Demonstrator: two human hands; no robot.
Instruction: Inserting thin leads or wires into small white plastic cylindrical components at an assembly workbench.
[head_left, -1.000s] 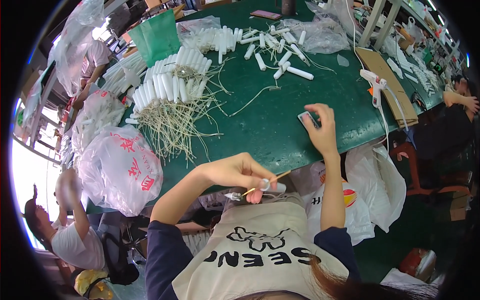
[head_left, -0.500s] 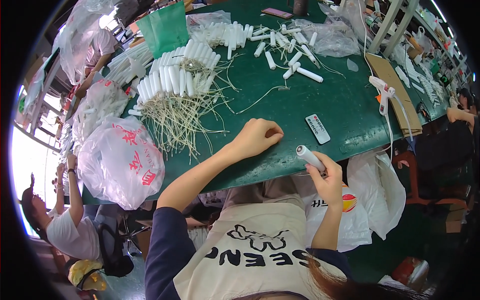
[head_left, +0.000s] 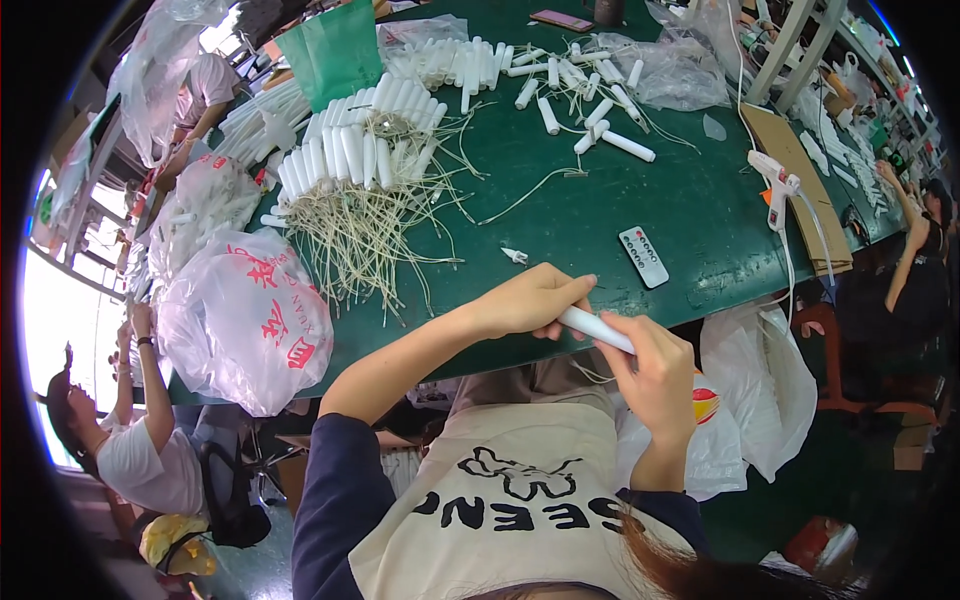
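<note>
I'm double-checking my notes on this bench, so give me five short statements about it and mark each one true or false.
1. The left hand and right hand are both on one white tube. True.
2. The remote control lies on the green table. True.
3. The right hand holds the glue gun. False: the glue gun is apart from both hands, right of the remote control.
4. A small white pointed piece lies left of the remote control. True.
5. The dense pile of wired tubes is right of the remote control. False: the pile is to its left.
</note>
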